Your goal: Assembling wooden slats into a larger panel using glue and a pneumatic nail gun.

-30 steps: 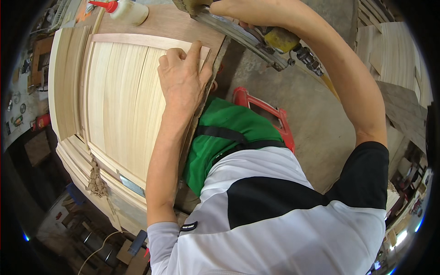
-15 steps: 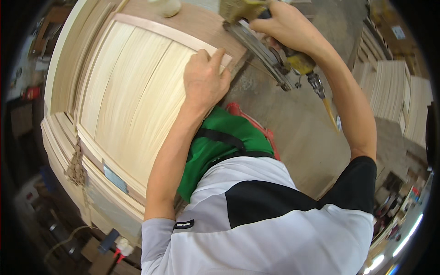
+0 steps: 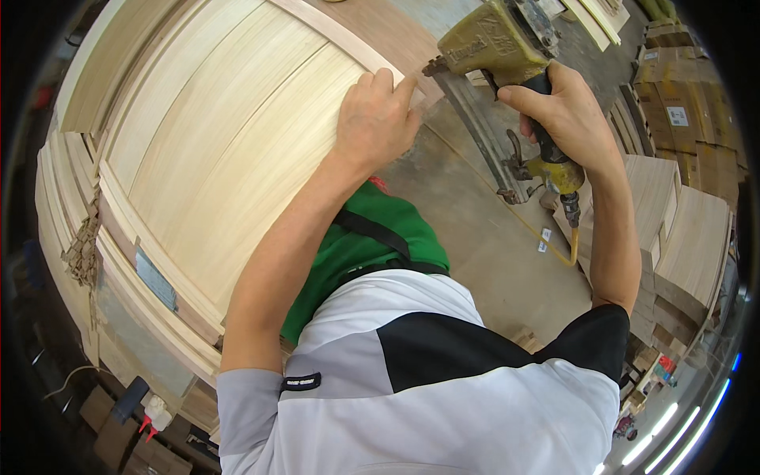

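My left hand [image 3: 376, 120] is at the near right corner of a pale slatted wooden panel [image 3: 229, 142]. Its fingers curl over the end of the light wooden strip [image 3: 342, 33] bordering that panel; the contact beneath them is hidden. In my right hand [image 3: 576, 115] is a worn yellow-green pneumatic nail gun [image 3: 492, 49], gripped by its dark handle. The nose of the gun is just right of the strip's end, apart from my left fingers. A yellow air hose [image 3: 573, 247] hangs from the handle's base.
Stacked wooden boards [image 3: 689, 245] and cardboard boxes [image 3: 681, 111] stand on the right. More long wooden pieces [image 3: 119, 87] lie along the panel's left side. At lower left is a white bottle with red tips [image 3: 156, 413]. The hose trails across the floor [image 3: 507, 269].
The nail gun has swung right and nearer, away from the strip's corner, with my right hand around it. My left hand stays at the corner while the whole view has shifted.
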The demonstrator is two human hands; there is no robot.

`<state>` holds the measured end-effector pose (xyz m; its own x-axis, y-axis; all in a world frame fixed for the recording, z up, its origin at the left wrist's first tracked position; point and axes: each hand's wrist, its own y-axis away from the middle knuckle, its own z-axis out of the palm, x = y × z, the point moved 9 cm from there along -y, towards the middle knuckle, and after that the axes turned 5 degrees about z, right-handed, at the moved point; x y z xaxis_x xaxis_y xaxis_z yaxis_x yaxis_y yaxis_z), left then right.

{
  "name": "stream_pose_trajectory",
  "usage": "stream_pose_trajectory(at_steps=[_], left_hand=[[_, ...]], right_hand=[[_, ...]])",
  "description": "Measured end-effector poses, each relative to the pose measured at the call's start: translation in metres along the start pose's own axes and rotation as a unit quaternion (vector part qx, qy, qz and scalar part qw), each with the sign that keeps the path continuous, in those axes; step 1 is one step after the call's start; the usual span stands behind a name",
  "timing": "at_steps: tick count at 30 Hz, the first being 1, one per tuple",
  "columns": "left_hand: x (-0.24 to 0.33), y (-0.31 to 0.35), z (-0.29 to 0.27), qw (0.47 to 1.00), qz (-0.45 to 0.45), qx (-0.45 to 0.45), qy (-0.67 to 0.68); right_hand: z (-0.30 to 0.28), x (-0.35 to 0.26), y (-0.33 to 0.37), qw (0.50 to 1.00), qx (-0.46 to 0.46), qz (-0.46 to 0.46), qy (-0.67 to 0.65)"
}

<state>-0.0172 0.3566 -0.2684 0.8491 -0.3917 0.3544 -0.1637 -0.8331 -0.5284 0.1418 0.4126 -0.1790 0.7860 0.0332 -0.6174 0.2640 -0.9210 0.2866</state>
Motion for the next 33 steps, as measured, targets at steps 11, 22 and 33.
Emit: stream_pose_trajectory(at_steps=[11,22,33], left_hand=[[-0.004,0.004,0.002,1.0,-0.013,-0.011,0.021],[-0.006,0.001,0.002,0.999,-0.015,0.016,0.024],[-0.011,0.011,-0.002,0.999,-0.018,0.016,0.044]], right_hand=[[0.024,-0.012,0.01,0.996,-0.081,-0.018,-0.009],[0.025,-0.018,0.008,0.997,-0.075,-0.035,0.009],[0.004,-0.043,-0.01,0.999,-0.047,0.023,0.006]])
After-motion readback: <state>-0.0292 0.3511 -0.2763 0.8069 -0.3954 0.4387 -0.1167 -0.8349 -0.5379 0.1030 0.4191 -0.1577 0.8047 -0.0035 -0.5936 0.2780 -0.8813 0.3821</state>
